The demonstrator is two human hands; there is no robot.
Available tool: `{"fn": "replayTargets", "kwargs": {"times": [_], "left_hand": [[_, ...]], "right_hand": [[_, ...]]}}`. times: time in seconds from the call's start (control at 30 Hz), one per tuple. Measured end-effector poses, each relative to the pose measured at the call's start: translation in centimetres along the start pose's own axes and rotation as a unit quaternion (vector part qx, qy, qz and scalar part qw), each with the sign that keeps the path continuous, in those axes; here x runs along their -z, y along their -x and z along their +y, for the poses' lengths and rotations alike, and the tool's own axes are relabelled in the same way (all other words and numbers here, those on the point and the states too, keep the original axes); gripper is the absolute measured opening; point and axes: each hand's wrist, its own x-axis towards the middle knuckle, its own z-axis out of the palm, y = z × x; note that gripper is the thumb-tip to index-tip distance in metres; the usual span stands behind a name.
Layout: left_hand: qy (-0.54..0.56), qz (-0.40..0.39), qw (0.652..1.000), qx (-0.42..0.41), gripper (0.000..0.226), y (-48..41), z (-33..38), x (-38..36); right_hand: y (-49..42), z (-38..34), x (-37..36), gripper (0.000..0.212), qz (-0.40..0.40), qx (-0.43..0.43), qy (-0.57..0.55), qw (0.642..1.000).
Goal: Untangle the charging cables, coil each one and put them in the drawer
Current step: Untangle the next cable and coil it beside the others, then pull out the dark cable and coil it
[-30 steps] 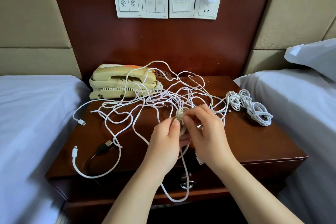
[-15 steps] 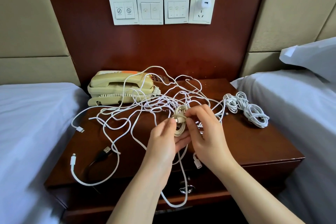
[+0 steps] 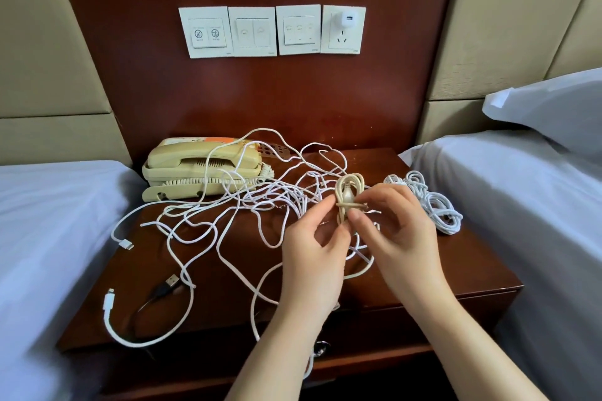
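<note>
Two-handed hold on a small cream-coloured coiled cable [image 3: 350, 197], bound round its middle, raised just right of the beige plastic corded telephone [image 3: 202, 169] above the dark wooden tabletop [image 3: 456, 270]: pinched on one side by curled fingers of the left hand [image 3: 312, 257], on the other by thumb and fingers of the right hand [image 3: 400, 238]. In front of the telephone and to its right, a loose tangle of thin white charging cables [image 3: 228, 215], with a black USB lead [image 3: 163, 290] nearer the front edge. Farther right of the telephone, beyond the hands, a finished bundle of white cable [image 3: 433, 205]; below the tabletop, the drawer front [image 3: 407, 325], closed.
</note>
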Motion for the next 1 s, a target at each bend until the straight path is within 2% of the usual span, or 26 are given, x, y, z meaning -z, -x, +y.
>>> {"fn": "replayTargets", "kwargs": {"times": [0.13,0.23,0.3,0.4,0.47,0.53,0.63,0.83,1.0], "left_hand": [[-0.031,-0.03,0.999,-0.013,0.052,-0.1,-1.1,-1.5],[-0.063,-0.074,0.995,-0.022,0.051,-0.5,-2.0,-2.6],[-0.133,-0.09,0.986,-0.054,0.048,-0.8,-2.4,-3.3],[-0.325,-0.09,0.937,-0.094,0.046,-1.3,-3.5,-4.1],[-0.447,-0.117,0.884,-0.067,0.051,-1.5,-4.4,-4.4],[-0.524,-0.147,0.838,-0.043,0.055,-1.5,-5.2,-4.6],[-0.555,-0.152,0.816,-0.055,0.054,-1.7,-5.7,-4.7],[-0.561,-0.141,0.813,-0.066,0.051,-2.9,-6.3,-3.6],[-0.547,-0.166,0.818,-0.062,0.051,-3.6,-6.5,-2.8]], "right_hand": [[-0.2,0.9,1.0,0.017,0.012,-0.036,-0.008,0.999],[-0.5,2.2,2.2,0.017,0.042,-0.054,0.019,0.998],[-0.9,3.0,3.1,0.017,0.067,-0.062,0.047,0.995],[-1.4,4.4,4.7,0.016,0.097,-0.075,0.119,0.985],[-1.7,5.6,5.6,0.013,0.096,-0.095,0.177,0.975],[-1.7,6.7,6.3,0.011,0.078,-0.122,0.228,0.963],[-1.8,7.6,6.2,0.011,0.028,-0.121,0.286,0.95],[-2.3,7.4,4.0,0.009,-0.033,-0.092,0.386,0.917],[-2.1,7.4,3.1,0.014,-0.062,-0.103,0.487,0.865]]}}
